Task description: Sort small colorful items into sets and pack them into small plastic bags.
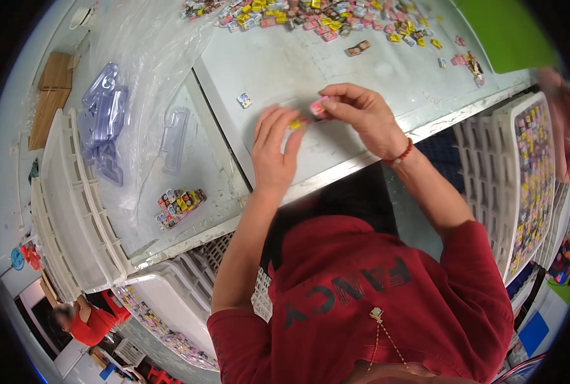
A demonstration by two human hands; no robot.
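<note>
My left hand is over the white table, its fingers curled round a small yellow piece; motion blurs the fingertips. Close beside it, my right hand pinches a small pink printed block between thumb and fingers. A single white and blue printed block lies on the table just beyond my left hand. Farther off spreads a heap of small blocks in yellow, pink, white and brown. To the left, a tight cluster of such blocks sits near the table's front edge.
Clear plastic trays are stacked on plastic film at the left, with one more tray beside them. Stacked white crates filled with blocks stand at the right. A green sheet lies far right. Another person is at lower left.
</note>
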